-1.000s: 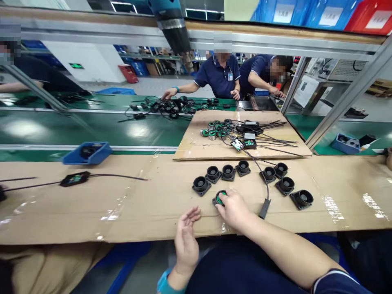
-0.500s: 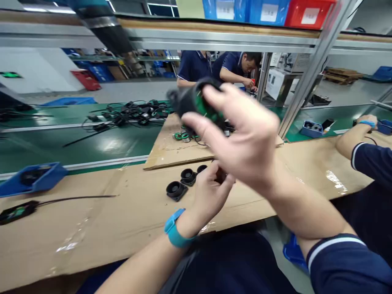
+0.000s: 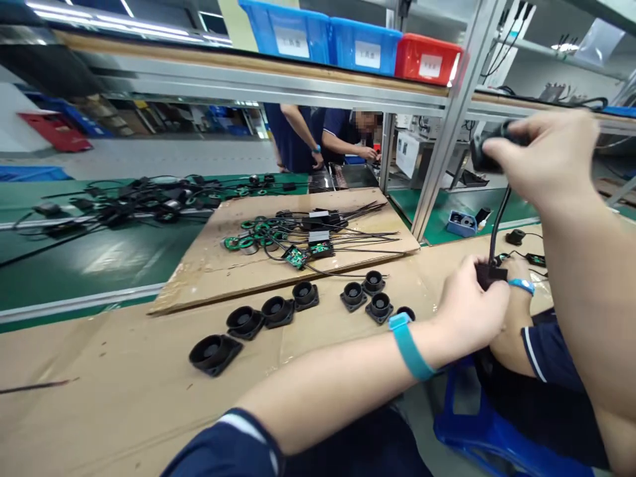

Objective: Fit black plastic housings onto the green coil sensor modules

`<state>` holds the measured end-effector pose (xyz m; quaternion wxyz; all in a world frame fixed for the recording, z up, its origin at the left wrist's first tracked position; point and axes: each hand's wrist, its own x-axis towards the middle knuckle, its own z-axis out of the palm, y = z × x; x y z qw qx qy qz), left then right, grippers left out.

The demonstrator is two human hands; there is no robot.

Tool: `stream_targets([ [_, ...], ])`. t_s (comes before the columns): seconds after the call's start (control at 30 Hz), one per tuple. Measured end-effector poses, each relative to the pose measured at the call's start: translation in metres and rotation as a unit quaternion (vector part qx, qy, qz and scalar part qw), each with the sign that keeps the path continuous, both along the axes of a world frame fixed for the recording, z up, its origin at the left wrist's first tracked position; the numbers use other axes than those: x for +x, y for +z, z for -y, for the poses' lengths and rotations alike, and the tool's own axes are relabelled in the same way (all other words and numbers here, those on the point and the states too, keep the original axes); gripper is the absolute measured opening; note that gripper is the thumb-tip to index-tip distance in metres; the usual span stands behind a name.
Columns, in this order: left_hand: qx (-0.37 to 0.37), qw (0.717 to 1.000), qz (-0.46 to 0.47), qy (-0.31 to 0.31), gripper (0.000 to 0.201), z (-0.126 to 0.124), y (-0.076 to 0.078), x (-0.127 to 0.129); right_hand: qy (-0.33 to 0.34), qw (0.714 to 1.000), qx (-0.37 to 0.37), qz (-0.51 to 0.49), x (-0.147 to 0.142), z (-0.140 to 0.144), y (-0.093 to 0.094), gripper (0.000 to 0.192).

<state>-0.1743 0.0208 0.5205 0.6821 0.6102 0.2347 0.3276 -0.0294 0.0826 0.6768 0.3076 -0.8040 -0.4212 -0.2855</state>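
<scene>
At two o'clock, a black housing (image 3: 483,152) is gripped by the curled right hand (image 3: 556,156); at three, a dark block (image 3: 497,273) by the closed left hand (image 3: 470,308); the cable (image 3: 495,226) between is best kept untwisted

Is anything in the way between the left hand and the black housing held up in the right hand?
Only the black cable visibly spans the gap, running from the dark piece in the left hand up toward the black housing in the right hand. Nothing else visible stands between them.
</scene>
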Motion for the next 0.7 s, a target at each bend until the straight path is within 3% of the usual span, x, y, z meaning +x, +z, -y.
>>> stream_targets([
  [0.1, 0.003, 0.992, -0.121, 0.04, 0.041, -0.01, -0.027, 0.04, 0.102, 0.993, -0.056, 0.001, 0.036, -0.035, -0.051, 0.071],
  [0.2, 0.055, 0.96, -0.271, 0.057, 0.055, -0.027, -0.068, 0.057, 0.098, 0.977, -0.167, -0.091, 0.057, -0.068, -0.124, 0.047],
  [0.3, 0.148, 0.905, -0.396, 0.045, 0.071, -0.039, -0.119, 0.06, 0.098, 0.955, -0.245, -0.135, 0.062, -0.089, -0.196, 0.032],
  [0.4, 0.225, 0.84, -0.491, 0.05, 0.083, -0.044, -0.162, 0.061, 0.105, 0.939, -0.285, -0.165, 0.059, -0.102, -0.246, 0.024],
  [0.53, 0.32, 0.793, -0.51, 0.095, 0.093, -0.043, -0.191, 0.065, 0.107, 0.925, -0.305, -0.199, 0.066, -0.118, -0.269, 0.025],
  [0.6, 0.365, 0.77, -0.511, 0.109, 0.103, -0.042, -0.194, 0.07, 0.093, 0.92, -0.312, -0.217, 0.077, -0.124, -0.267, 0.032],
  [0.7, 0.386, 0.769, -0.499, 0.106, 0.113, -0.044, -0.193, 0.079, 0.058, 0.902, -0.343, -0.257, 0.089, -0.123, -0.263, 0.041],
])
